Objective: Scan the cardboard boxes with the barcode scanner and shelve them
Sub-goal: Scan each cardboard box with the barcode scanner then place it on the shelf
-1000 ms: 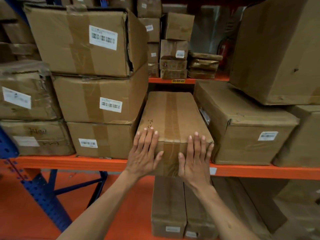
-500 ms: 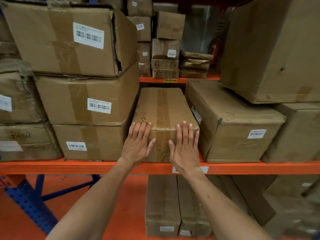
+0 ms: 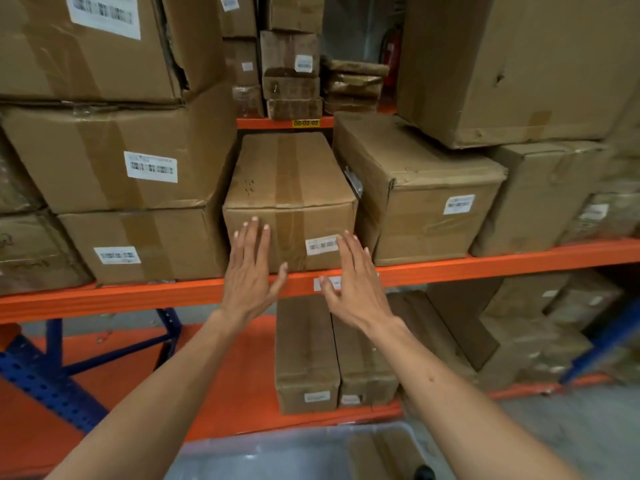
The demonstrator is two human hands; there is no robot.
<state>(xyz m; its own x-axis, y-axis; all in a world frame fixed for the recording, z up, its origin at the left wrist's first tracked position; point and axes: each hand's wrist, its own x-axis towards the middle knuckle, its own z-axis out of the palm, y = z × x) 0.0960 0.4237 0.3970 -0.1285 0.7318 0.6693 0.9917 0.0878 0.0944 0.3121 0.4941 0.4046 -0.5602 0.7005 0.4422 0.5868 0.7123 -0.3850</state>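
A long taped cardboard box [image 3: 287,174] lies end-on on the orange shelf [image 3: 485,263], set between a stack of boxes on its left and a labelled box [image 3: 426,199] on its right. Its front face carries a white barcode label [image 3: 320,244]. My left hand [image 3: 251,271] is flat with straight fingers at the box's front face, left of the tape. My right hand [image 3: 353,284] is open with spread fingers just in front of the label; whether it touches the box is unclear. No barcode scanner can be made out.
Stacked labelled boxes [image 3: 138,168] fill the shelf to the left, and a large box [image 3: 519,64] sits on others to the right. Two narrow boxes [image 3: 306,355] stand on the lower shelf. A grey plastic bin [image 3: 294,452] with a box inside is at the bottom.
The box has slid deeper onto the shelf, its front now about level with the shelf edge. Both hands have slipped lower, off its top edge, and its label has come into view.
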